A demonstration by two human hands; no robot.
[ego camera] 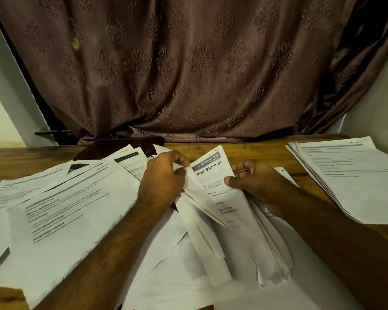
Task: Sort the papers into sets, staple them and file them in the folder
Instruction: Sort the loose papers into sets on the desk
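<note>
Two hands at work: left hand (pixel 164 173) pinching one sheet (pixel 189 193), right hand (pixel 253 182) gripping the bundle (pixel 220 198). Peel just one, read the top, then drop on the matching pile (pixel 354 177).

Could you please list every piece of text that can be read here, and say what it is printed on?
"SECTION", "Dexterous Hand", "and Store in": held sheet, gripped by the left hand and right hand.
"TASK GOAL", "TASK DESCRIPTION", "REQUIRED PROPS": front left sheet.
Right stack: too blurred to read.
</note>
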